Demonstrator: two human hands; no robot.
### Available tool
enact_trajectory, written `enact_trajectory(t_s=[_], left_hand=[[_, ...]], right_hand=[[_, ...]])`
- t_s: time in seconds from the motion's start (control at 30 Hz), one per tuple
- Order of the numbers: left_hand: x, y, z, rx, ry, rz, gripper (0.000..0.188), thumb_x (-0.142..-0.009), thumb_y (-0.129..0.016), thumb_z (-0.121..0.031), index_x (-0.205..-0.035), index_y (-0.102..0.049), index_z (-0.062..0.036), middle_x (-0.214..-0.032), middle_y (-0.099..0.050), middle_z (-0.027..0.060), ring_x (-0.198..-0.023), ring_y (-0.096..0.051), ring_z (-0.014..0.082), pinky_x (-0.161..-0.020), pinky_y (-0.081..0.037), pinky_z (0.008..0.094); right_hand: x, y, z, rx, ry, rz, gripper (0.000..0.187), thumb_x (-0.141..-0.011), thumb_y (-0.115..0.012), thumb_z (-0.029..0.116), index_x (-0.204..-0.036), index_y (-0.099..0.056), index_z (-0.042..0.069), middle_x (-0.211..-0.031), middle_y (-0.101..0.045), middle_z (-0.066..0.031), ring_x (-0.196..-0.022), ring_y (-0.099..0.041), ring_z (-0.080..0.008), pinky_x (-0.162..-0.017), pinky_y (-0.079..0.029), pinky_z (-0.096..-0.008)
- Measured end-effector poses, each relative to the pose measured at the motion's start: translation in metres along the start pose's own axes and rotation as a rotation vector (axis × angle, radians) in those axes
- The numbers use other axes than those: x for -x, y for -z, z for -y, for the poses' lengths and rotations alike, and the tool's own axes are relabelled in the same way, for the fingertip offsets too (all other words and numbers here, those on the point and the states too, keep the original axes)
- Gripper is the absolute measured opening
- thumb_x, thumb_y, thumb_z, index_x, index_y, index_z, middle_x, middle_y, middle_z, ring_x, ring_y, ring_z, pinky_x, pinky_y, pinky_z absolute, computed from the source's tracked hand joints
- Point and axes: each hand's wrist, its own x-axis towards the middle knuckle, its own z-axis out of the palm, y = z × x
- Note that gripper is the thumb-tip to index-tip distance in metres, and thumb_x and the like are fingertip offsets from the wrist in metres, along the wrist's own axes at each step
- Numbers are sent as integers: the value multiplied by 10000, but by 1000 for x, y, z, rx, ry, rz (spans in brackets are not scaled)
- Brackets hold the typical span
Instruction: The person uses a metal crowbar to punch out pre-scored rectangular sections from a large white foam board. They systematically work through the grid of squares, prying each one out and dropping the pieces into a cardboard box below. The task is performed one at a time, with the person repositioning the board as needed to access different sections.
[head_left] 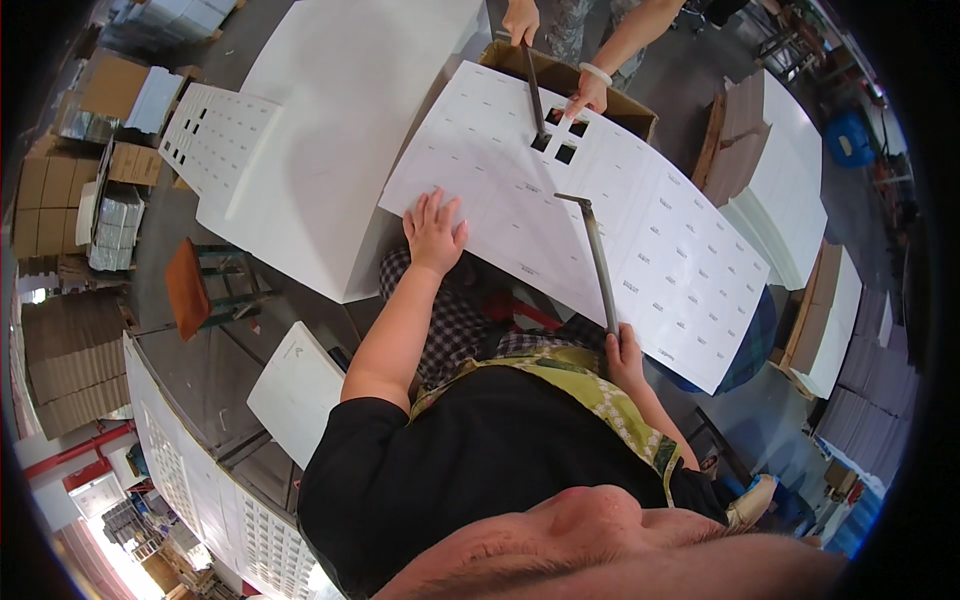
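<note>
With right grip [626, 362], clasping dark bar [600, 265] across 4-holed white sheet [680, 280]; with splayed left grip [434, 238], touching sheet edge.

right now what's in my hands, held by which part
Right hand: the dark bar, by its near end. Left hand: nothing, resting on the white sheet.

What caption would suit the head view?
Left hand at the edge of a white board, right hand holding a hooked bar.

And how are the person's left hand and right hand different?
The left hand is open, fingers spread on the white sheet; the right hand holds a dark bar. The left hand is near the sheet's left corner; the right hand is farther right. Both are bare.
</note>
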Motion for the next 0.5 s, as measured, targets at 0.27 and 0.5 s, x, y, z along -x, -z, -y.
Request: enact_trajectory(t_s=[0.27,0.5], left_hand=[[0,-1,1,-2,-2,-3,442,-832,-566,-336,-1252,-496,-218,-1413,-359,59,-1322,-292,320,-1042,-213,599],[1,-2,2,-29,-20,-15,436,-831,-573,-333,-1245,-497,-220,-1405,-364,62,-1318,-299,323,-1032,-218,605]], right_hand=[[1,0,6,5,10,-12,244,-943,-483,225,-1071,-484,17,-705,-521,-138,-636,-511,-243,-612,-419,-355],[-11,10,21,5,-60,-44,217,-944,-473,200,-1077,-477,28,-667,-536,-123,-579,-524,-259,-563,-424,-362]])
